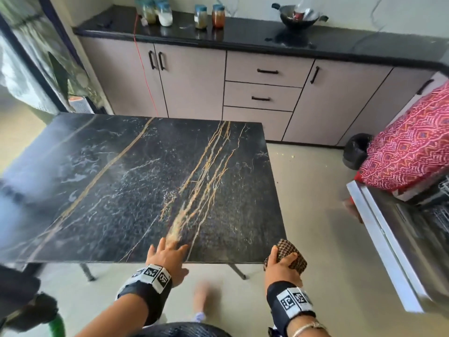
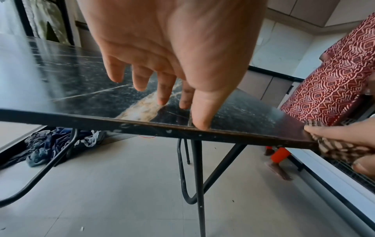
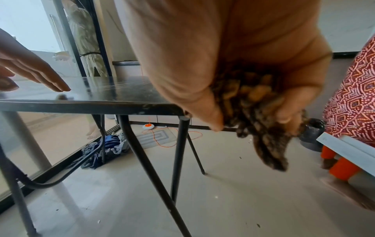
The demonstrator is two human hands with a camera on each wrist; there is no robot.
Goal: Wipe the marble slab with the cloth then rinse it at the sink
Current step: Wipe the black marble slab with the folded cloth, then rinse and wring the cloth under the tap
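Observation:
The black marble slab (image 1: pixel 136 181) with gold and white veins forms a table top on thin black metal legs (image 3: pixel 178 154). My left hand (image 1: pixel 167 254) lies at its near edge, fingers straight and spread, fingertips (image 2: pixel 162 99) over the slab (image 2: pixel 71 83). My right hand (image 1: pixel 283 263) grips a bunched brown checked cloth (image 1: pixel 290 255) at the slab's near right corner (image 3: pixel 174 109). In the right wrist view the cloth (image 3: pixel 257 112) hangs from my curled fingers, just off the corner. No sink shows clearly.
A person in a red patterned garment (image 1: pixel 410 142) stands at the right beside a steel-edged counter (image 1: pixel 379 242). A black bin (image 1: pixel 356 150) sits on the floor. Beyond the slab runs a cabinet counter (image 1: pixel 243 35) with jars and a wok. Crumpled blue cloth (image 3: pixel 105 149) lies under the table.

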